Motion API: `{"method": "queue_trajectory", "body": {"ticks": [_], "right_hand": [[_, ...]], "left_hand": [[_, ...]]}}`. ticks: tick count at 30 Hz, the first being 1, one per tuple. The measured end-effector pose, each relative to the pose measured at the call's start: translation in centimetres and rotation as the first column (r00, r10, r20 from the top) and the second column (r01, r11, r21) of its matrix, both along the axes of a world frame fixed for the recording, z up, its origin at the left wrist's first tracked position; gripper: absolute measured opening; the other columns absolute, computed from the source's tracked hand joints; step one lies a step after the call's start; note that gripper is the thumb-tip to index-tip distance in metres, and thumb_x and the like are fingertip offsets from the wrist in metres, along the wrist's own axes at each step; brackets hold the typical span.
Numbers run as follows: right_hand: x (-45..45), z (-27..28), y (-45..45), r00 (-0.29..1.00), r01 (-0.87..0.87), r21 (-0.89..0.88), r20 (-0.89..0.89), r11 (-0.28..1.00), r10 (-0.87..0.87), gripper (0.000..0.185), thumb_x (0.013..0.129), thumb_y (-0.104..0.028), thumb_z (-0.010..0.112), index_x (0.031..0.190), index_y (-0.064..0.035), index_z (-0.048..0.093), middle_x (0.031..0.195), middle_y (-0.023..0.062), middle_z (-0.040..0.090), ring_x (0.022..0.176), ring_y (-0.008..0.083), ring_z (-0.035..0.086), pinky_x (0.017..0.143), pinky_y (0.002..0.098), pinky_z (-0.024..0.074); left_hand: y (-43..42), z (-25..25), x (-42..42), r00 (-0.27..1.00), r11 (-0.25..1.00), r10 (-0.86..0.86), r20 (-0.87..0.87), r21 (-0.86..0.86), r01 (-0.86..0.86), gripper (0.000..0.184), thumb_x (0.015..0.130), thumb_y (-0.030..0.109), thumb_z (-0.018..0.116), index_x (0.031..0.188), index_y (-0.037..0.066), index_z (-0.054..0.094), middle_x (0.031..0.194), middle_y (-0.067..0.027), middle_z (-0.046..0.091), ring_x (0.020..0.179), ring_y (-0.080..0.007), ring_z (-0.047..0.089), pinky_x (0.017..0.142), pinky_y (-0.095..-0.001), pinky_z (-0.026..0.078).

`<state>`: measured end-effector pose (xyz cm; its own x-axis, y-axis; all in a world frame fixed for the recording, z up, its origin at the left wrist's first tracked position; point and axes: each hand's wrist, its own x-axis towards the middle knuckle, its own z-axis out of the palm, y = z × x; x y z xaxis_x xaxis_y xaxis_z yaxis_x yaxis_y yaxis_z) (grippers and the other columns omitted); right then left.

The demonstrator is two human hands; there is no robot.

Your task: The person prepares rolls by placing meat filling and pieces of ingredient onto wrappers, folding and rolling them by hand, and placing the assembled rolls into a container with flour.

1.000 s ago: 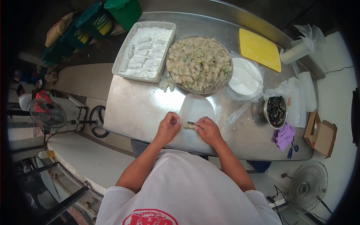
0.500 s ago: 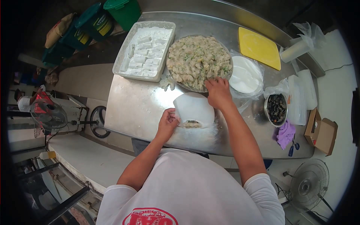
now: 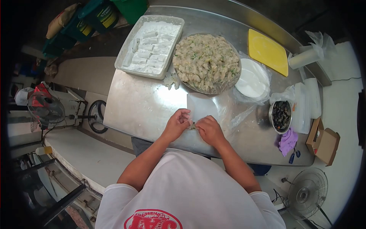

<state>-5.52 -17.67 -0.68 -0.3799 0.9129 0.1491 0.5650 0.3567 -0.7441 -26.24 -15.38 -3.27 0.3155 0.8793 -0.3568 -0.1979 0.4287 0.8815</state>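
A thin translucent wrapper (image 3: pixel 202 105) lies on the steel table with a small strip of filling (image 3: pixel 193 126) near its front edge. My left hand (image 3: pixel 178 124) pinches the wrapper's left side beside the filling. On the other side, my right hand (image 3: pixel 209 129) is closed on the wrapper's right side, its fingertips close to my left ones. Behind the wrapper stands a bowl heaped with pale minced filling flecked green (image 3: pixel 206 63). Left of it, a plastic tub (image 3: pixel 119 63) holds several white-dusted rolls. A stack of round white wrappers (image 3: pixel 251 78) rests on plastic right of the bowl.
Toward the right are a yellow board (image 3: pixel 268 51), a metal bowl of dark pieces (image 3: pixel 281 116), a purple cloth (image 3: pixel 288 142) and an open cardboard box (image 3: pixel 323 141). A fan (image 3: pixel 305 194) stands at lower right. Another person's white-capped head shows at far left.
My right hand has come back from the filling bowl's front edge to the wrapper. My left hand has shifted slightly right. The camera view has shifted a little.
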Motion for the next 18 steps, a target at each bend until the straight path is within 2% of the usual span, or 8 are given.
{"method": "queue_trajectory", "body": {"ticks": [6,9,10,11,13,14,17,18], "right_hand": [[0.3,0.3,-0.2,0.998,0.045,0.0,0.047,0.999,-0.045,0.023,0.079,-0.001,0.071,0.102,-0.0024,0.072,0.111,0.0145,0.07,0.102,0.0356,0.063,0.093,0.0433,0.0514],[1.7,2.9,1.7,0.949,0.303,0.247,0.016,0.921,-0.316,0.047,0.084,-0.01,0.07,0.129,0.0026,0.064,0.129,0.0203,0.066,0.122,0.0425,0.058,0.108,0.0504,0.0441],[2.0,3.6,2.6,0.923,0.325,0.33,0.093,0.886,-0.373,0.053,0.085,-0.014,0.071,0.135,-0.0004,0.062,0.14,0.0167,0.062,0.132,0.0436,0.052,0.114,0.0555,0.0366],[2.2,3.9,3.7,0.919,0.333,0.331,0.094,0.883,-0.382,0.053,0.085,-0.014,0.071,0.135,-0.0004,0.062,0.14,0.0167,0.062,0.132,0.0436,0.052,0.114,0.0555,0.0366],[2.4,4.1,5.1,0.777,0.281,0.389,0.444,0.877,-0.446,0.057,0.086,-0.018,0.071,0.14,-0.003,0.059,0.149,0.0119,0.056,0.141,0.0443,0.044,0.119,0.0599,0.0283],[2.6,3.1,5.1,0.76,0.284,0.347,0.487,0.894,-0.43,0.054,0.085,-0.019,0.072,0.136,-0.0045,0.062,0.153,0.0081,0.052,0.146,0.0413,0.038,0.121,0.0623,0.0225],[2.9,4.4,3.4,0.826,0.184,0.334,0.458,0.925,-0.33,0.04,0.085,-0.019,0.072,0.123,-0.0047,0.067,0.138,0.0116,0.062,0.136,0.0394,0.05,0.115,0.0594,0.0332],[3.0,3.6,2.1,0.882,0.228,0.256,0.355,0.939,-0.311,0.033,0.085,-0.019,0.072,0.115,-0.005,0.068,0.127,0.0125,0.065,0.125,0.0387,0.055,0.107,0.0558,0.0401]], "left_hand": [[-0.2,-1.0,0.2,0.994,0.996,-0.079,-0.074,0.033,0.082,0.043,0.09,-0.002,0.073,0.13,0.001,0.058,0.107,-0.0033,0.058,0.084,-0.0078,0.059,0.076,-0.0241,0.054],[-0.3,-0.9,0.3,0.969,0.983,-0.135,-0.209,0.098,0.158,0.036,0.09,0.002,0.074,0.125,0.001,0.063,0.106,-0.0045,0.065,0.086,-0.0087,0.062,0.077,-0.0255,0.054],[-0.1,-0.7,0.5,0.948,0.97,-0.145,-0.285,0.148,0.193,0.032,0.091,0.004,0.074,0.121,0.001,0.066,0.105,-0.0052,0.069,0.087,-0.009,0.063,0.078,-0.0264,0.054],[0.1,-0.4,0.6,0.946,0.968,-0.154,-0.285,0.149,0.202,0.032,0.091,0.004,0.074,0.121,0.001,0.066,0.105,-0.0052,0.069,0.087,-0.009,0.063,0.078,-0.0264,0.054],[0.5,1.6,0.6,0.849,0.931,-0.275,-0.451,0.095,0.351,0.027,0.09,0.008,0.075,0.116,0.003,0.07,0.104,-0.0083,0.072,0.084,-0.0114,0.064,0.078,-0.0284,0.055],[0.6,2.4,0.7,0.847,0.929,-0.279,-0.452,0.096,0.358,0.027,0.09,0.008,0.075,0.116,0.003,0.07,0.104,-0.0083,0.072,0.084,-0.0114,0.064,0.078,-0.0284,0.055],[1.3,2.9,0.5,0.736,0.851,-0.305,-0.604,0.175,0.496,0.026,0.089,0.012,0.076,0.113,0.004,0.072,0.106,-0.0107,0.072,0.084,-0.02,0.069,0.079,-0.0329,0.057],[1.3,1.8,0.3,0.74,0.731,-0.223,-0.634,0.394,0.558,0.026,0.088,0.014,0.077,0.112,0.005,0.072,0.108,-0.0107,0.072,0.086,-0.0246,0.07,0.08,-0.0357,0.057]]}}
